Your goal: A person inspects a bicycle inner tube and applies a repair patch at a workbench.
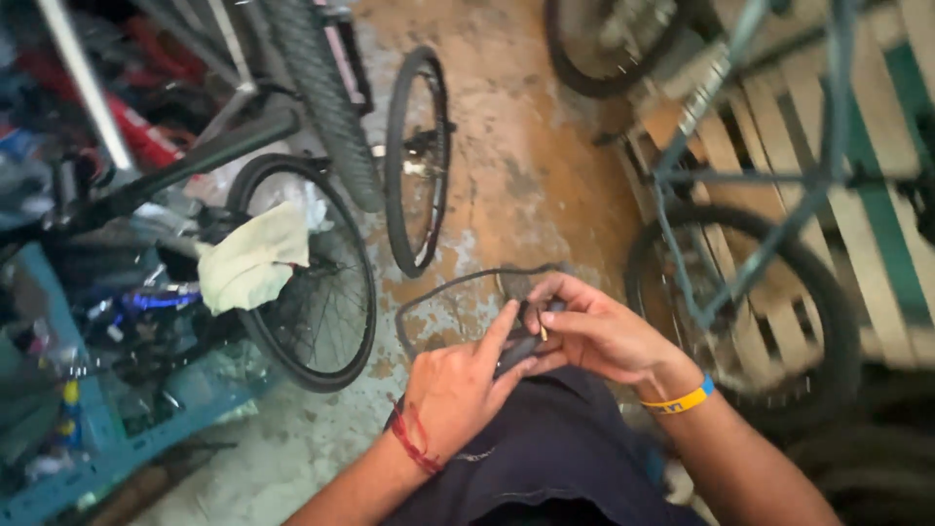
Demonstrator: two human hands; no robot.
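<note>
Centrally, the left hand [453, 390] and right hand [594, 331] meet over the person's dark-clad lap. Both sets of fingers are pressed together, pinching a black inner tube [438, 292] at its small metal valve [542, 331], which sits between the fingertips. Beyond the fingers, the tube loops out above the stained concrete floor [506, 175]. Far left of the fingers, a blue crate [97, 448] holds jumbled small parts, too blurred to identify. A pale rag [255, 255] drapes over a bicycle wheel [312, 273].
</note>
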